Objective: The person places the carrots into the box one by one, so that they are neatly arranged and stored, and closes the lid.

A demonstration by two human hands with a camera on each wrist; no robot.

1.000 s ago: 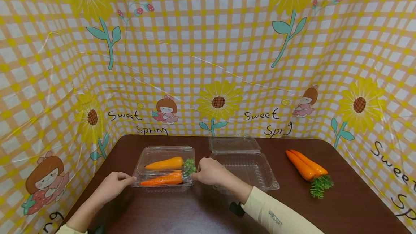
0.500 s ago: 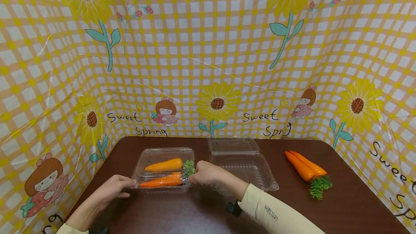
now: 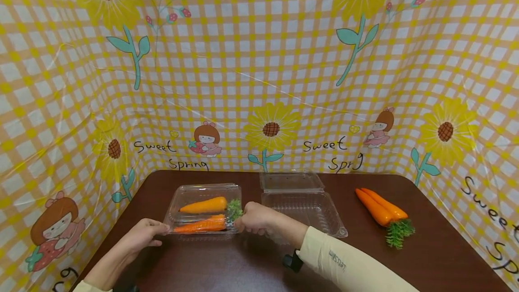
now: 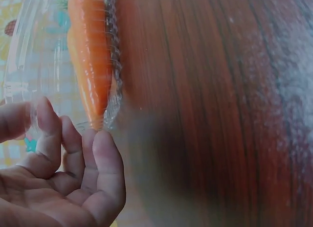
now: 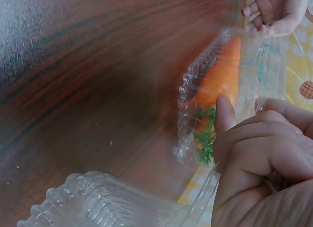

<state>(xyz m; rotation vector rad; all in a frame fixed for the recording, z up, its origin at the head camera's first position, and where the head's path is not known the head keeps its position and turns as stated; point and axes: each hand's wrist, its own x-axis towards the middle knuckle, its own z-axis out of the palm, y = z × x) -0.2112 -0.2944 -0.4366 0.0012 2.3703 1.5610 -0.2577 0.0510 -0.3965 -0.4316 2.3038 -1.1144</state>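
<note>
A clear plastic clamshell box (image 3: 202,189) stands at the left of the table with its lid down over the carrots. Inside lie a yellow-orange carrot (image 3: 204,204) and a redder orange carrot (image 3: 200,224), their green tops at the right end. My left hand (image 3: 139,236) pinches the near left corner; in the left wrist view its fingertips (image 4: 105,144) meet the rim by the carrot's tip. At the right end, my right hand (image 3: 257,217) grips the rim with curled fingers. The right wrist view shows its thumb (image 5: 225,114) over the box beside the greens.
A second clear clamshell box (image 3: 332,213) stands right of the first, its lid (image 3: 292,181) folded back. Two carrots (image 3: 383,206) with green tops lie at the table's right. Checked sunflower cloth (image 3: 227,80) hangs around the dark brown table (image 3: 211,267).
The closed box has shifted very slightly left at its right end, with both hands staying at its rim. My left hand's lower fingers have spread apart from the upper ones since a second ago.
</note>
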